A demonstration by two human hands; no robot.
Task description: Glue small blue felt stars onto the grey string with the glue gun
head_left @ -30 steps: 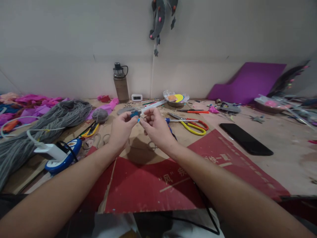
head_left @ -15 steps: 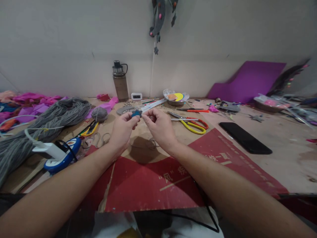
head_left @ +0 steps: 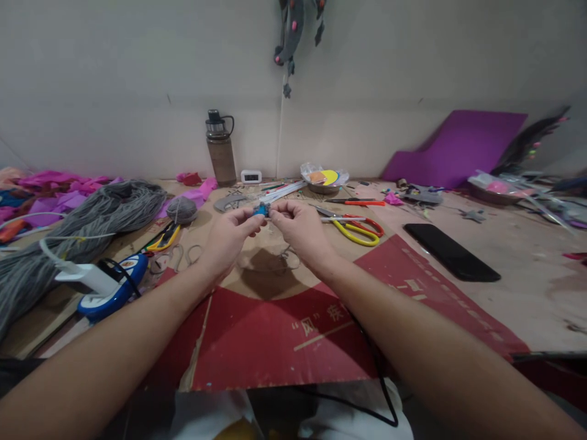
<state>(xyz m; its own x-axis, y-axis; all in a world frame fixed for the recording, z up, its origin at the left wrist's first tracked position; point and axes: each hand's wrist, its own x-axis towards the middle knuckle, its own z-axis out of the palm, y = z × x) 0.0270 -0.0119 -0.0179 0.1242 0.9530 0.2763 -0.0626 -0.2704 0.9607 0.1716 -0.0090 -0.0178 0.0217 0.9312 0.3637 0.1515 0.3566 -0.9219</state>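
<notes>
Between the fingertips of both hands is a small blue piece [head_left: 261, 210] with a darker grey bit at its right end; its exact kind is too small to make out. My left hand [head_left: 229, 237] pinches it from the left with thumb and fingers. From the right, my right hand [head_left: 300, 235] is closed, thumb against fingers, at the grey end. Both hands are raised above brown cardboard [head_left: 270, 281], where their shadow falls. A thin grey strand [head_left: 288, 260] lies below them. Scissors [head_left: 355, 229] with yellow and red handles rest just right of my right hand.
Grey yarn [head_left: 92, 226], a yarn ball [head_left: 182, 209] and a blue power strip [head_left: 114, 290] lie left. A water bottle [head_left: 221, 150] stands by the wall. To the right are a black phone [head_left: 452, 252], a bowl [head_left: 324, 186] and a purple sheet [head_left: 458, 150].
The blue piece and both hands have shifted slightly to the right, and more of the blue shows. The whole view has moved a little.
</notes>
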